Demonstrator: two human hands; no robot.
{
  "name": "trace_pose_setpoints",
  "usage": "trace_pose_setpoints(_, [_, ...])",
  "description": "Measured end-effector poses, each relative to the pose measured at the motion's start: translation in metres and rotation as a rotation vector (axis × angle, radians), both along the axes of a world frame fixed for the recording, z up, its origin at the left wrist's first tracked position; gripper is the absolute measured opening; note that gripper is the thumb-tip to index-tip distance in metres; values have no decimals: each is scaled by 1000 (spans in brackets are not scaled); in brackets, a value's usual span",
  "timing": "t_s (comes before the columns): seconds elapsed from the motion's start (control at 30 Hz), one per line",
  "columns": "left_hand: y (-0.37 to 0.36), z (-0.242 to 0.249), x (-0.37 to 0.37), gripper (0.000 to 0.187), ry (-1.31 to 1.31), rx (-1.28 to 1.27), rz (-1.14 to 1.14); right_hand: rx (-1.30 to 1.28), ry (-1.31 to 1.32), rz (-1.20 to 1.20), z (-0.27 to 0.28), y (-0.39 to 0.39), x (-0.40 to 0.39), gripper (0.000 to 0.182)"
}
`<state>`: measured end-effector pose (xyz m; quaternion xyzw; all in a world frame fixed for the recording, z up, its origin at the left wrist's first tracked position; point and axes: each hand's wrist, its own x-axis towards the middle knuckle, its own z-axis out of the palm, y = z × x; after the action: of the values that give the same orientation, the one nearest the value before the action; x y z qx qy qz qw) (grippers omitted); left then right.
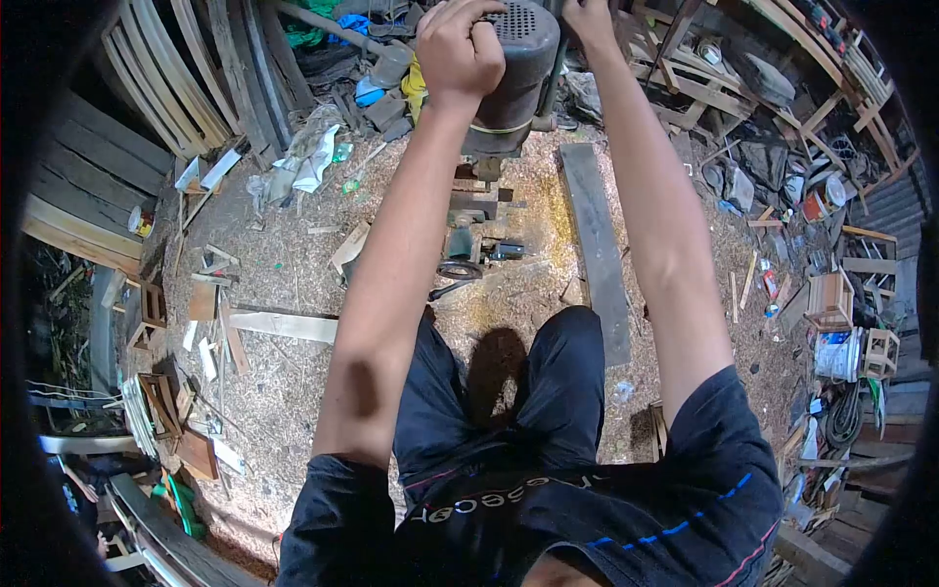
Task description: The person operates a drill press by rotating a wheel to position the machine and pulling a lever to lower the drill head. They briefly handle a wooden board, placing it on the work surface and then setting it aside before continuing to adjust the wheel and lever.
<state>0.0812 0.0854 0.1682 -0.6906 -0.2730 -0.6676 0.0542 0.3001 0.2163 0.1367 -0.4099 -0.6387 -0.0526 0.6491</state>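
A dark cylindrical motor [518,73] with a perforated round cap stands upright in front of me at the top of the view. My left hand [462,49] is closed at its left upper edge, fingers curled against the housing. Just right of the motor, my right hand [589,18] is closed near a dark upright post. The top edge cuts off part of this hand, and whatever it grips is hidden. Below the motor is a machine base with a black handwheel [460,269] and metal parts, partly covered by my left forearm.
A long grey board [597,254] lies right of the machine, and a pale board [284,326] lies left. Sawdust covers the floor. Planks [161,73] lean at the upper left. Wooden frames [831,298] and scrap line the right side. My knees flank the machine's near side.
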Motion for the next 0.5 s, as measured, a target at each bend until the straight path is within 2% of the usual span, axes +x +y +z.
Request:
trace_pose_setpoints(0.03, [-1, 0, 0, 31, -1, 3, 0, 23, -80, -102, -18, 30, 15, 53])
trace_pose_setpoints(0.13, [-1, 4, 0, 31, -4, 18, -19, -467, -66, -14, -13, -4, 11, 49])
trace_pose_setpoints(0.17, [-4, 4, -1, 31, -2, 19, -30, -246, -61, 116, -65, 63, 41, 59])
trace_pose_setpoints(0.2, [-4, 2, -2, 31, 7, 8, -20, -236, -97, 63, -81, 57, 40, 52])
trace_pose_setpoints(0.27, [-4, 1, -3, 30, 21, -2, 1, -206, -174, -44, -95, 22, 34, 40])
trace_pose_setpoints(0.33, [-13, 1, -4, 29, -34, 14, 36, -272, -9, 16, -103, -37, 23, 39])
trace_pose_setpoints(0.37, [-17, 1, -7, 29, -61, 25, 53, -448, 70, -4, -104, -74, 15, 38])
trace_pose_setpoints(0.4, [-20, -9, -14, 30, -93, 19, 54, -445, 89, -37, -122, -97, 9, 35])
trace_pose_setpoints(0.43, [-21, -31, -27, 32, -124, 8, 54, -510, 191, -52, -126, -141, -11, 33])
trace_pose_setpoints(0.47, [-22, -56, -41, 35, -158, 2, 54, -592, 241, -86, -177, -145, -10, 33])
trace_pose_setpoints(0.5, [-31, -90, -54, 35, -253, -221, -8, -621, 290, -7, -210, -174, -23, 33])
